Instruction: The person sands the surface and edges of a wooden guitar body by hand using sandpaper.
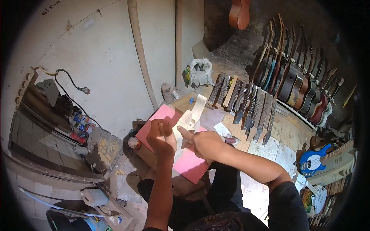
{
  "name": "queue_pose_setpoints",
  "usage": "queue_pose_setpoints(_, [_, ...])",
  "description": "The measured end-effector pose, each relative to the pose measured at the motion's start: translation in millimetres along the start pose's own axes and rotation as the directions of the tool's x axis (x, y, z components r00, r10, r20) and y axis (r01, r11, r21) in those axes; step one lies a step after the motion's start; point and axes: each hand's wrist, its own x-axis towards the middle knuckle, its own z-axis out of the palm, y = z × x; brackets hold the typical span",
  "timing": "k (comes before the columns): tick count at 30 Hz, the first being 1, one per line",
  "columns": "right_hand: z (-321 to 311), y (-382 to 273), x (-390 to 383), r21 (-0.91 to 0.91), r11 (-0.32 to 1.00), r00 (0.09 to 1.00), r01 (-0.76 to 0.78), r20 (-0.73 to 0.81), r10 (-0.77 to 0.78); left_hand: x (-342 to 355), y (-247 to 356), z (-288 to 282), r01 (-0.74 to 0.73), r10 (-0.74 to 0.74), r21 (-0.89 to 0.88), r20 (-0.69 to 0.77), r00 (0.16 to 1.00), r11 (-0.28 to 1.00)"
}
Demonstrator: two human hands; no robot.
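Observation:
A pale wooden piece (198, 107) with a long upright end and a small hole lies over a pink board (189, 165). My left hand (162, 140) is beside the wood's left edge, fingers curled and closed; whatever they grip is hidden. My right hand (202, 144) reaches in from the right, a finger lying along the lower part of the wood and the others bent beneath, around something greyish that I cannot make out. The board's middle is hidden under the hands and wood.
Several guitar necks (243, 104) lie behind on the bench, near a white sack (200, 71) and purple cylinder (230, 140). Guitars (296, 86) stand back right, a blue bass (312, 161) at right. A can (134, 142) sits left of the board, below a wall (96, 57).

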Motion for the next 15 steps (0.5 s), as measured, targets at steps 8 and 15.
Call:
queue_pose_setpoints(8, [10,59,-34,0.836,0.536,0.99,-0.117,0.142,-0.005,-11,4,-24,0.061,-0.054,-0.074,0.092,0.994,0.995])
queue_pose_setpoints(15, [73,75,-76,0.88,-0.475,0.993,-0.013,0.066,0.096,-34,15,-41,0.123,-0.091,-0.086,0.302,0.949,0.989])
